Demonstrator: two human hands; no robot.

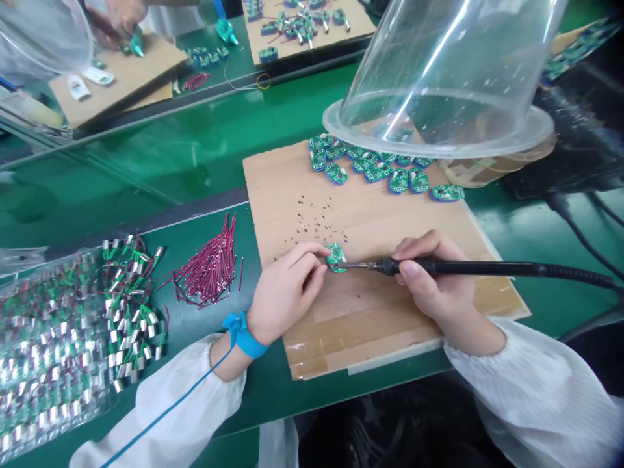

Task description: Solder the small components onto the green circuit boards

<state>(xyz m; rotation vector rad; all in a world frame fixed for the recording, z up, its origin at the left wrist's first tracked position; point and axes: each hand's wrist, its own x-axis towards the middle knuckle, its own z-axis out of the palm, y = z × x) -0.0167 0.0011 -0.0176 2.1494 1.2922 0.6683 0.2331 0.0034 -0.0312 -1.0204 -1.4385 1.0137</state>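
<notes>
A small green circuit board [335, 257] lies on the cardboard sheet [380, 299]. My left hand [290, 286], with a blue wrist strap [245, 336] round its wrist, has its fingertips closed at the board's left edge. Whether a thin wire is also pinched there I cannot tell. My right hand [436, 279] grips a black soldering iron [468, 267] like a pen. Its metal tip points left and meets the board's lower right part. Left of my left hand lies a fan-shaped pile of dark red wires [209, 270].
Several green boards [377, 170] sit along the cardboard's far side. Above them leans a clear plastic funnel-like hood [448, 78]. Small metal-cased parts with wires [131, 312] and a clear tray [53, 344] stand at left. Beyond the ledge, another person's hand [125, 14] works.
</notes>
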